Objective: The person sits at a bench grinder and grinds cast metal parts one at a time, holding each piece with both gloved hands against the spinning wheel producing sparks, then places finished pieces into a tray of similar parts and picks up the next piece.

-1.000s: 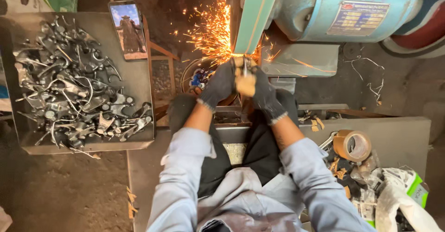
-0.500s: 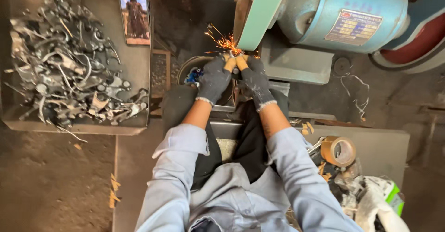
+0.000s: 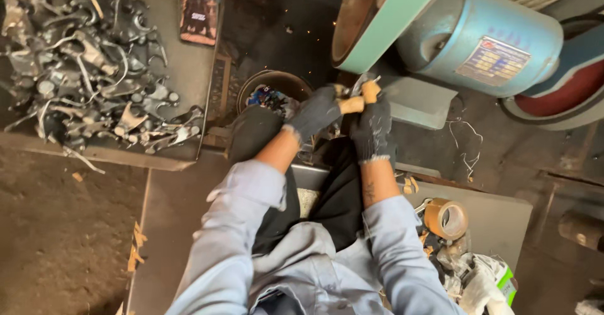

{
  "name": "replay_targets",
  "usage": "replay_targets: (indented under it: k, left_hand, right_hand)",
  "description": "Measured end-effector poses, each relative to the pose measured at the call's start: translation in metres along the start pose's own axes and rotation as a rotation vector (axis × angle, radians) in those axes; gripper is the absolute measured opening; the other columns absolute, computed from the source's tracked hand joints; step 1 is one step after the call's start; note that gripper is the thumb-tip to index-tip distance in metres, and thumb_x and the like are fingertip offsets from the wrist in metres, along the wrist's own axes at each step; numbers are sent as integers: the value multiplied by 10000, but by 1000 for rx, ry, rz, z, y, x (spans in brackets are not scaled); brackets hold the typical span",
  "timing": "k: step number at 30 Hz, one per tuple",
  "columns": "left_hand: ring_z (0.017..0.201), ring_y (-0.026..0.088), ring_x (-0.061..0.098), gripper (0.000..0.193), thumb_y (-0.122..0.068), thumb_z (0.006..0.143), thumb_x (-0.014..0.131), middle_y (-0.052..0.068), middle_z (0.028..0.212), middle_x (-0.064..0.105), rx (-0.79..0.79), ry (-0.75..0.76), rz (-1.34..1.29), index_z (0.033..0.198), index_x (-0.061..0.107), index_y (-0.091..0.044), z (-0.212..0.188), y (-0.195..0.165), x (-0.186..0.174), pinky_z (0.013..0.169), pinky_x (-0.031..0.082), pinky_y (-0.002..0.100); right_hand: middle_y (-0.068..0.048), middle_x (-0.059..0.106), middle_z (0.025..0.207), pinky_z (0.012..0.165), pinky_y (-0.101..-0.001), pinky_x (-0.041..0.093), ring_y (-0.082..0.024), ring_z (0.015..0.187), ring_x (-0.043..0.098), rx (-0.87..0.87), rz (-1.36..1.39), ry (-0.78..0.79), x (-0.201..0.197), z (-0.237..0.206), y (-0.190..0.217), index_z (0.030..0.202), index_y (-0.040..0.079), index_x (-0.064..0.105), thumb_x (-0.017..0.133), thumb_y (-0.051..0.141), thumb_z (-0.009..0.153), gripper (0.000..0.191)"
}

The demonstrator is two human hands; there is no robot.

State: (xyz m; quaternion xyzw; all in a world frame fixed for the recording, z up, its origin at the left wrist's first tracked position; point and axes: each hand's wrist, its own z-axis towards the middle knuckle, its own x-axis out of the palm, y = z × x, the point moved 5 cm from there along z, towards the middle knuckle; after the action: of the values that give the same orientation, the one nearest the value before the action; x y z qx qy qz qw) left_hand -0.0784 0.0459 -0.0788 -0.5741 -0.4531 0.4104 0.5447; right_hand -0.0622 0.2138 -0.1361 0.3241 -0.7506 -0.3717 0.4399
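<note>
Both gloved hands — left hand (image 3: 316,112), right hand (image 3: 372,126) — grip pinching a small metal piece (image 3: 365,86) just beside the grinding wheel (image 3: 352,14); a slip risks drawing fingertips into it.

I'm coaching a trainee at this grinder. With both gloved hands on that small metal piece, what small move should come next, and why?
Probably turn the small metal piece over for a look. The left hand and right hand grip it just below the grinding wheel, apparently clear of it, and only a few faint sparks show.
</note>
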Motion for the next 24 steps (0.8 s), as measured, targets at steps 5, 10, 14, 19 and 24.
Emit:
replay_targets:
  k: [5,10,14,19,24]
  left_hand:
    - [689,82,531,262,-259,908,795,-16,798,643,-268,76,-850,970,717,-16,10,15,26,598,401,268]
    - [650,85,619,344,-382,868,783,25,774,715,-79,67,125,1016,740,-74,6,0,-6,599,474,258]
    - [764,249,626,452,-428,854,702,96,975,698,451,-252,1143,1156,662,-93,-42,-47,-32,616,480,406]
    - [777,276,632,412,-234,852,658,60,878,679,868,-43,1272,1247,682,-116,-107,-84,-3,647,481,457]
    - [599,295,619,191,-307,896,572,95,689,679,1009,105,1424,934,695,-167,-165,-89,2,522,476,495]
  right_hand:
    - [-101,705,1000,787,-359,581,-226,891,688,37,236,29,36,27,0,1075,18,648,664,185,972,197]
    - [-58,682,1022,717,-302,514,-160,869,624,-152,-329,-23,50,-27,36,1118,59,650,638,250,985,234]
    - [-123,512,1008,826,-321,471,-169,914,498,-425,-844,264,67,-104,84,1240,-28,524,665,169,1072,295]
    - [-161,709,972,712,-377,571,-243,806,680,389,-386,602,52,-190,54,1272,9,489,684,162,930,422]
    - [-82,673,953,777,-355,567,-189,867,653,547,-784,864,39,-229,36,1350,8,549,795,66,854,556]
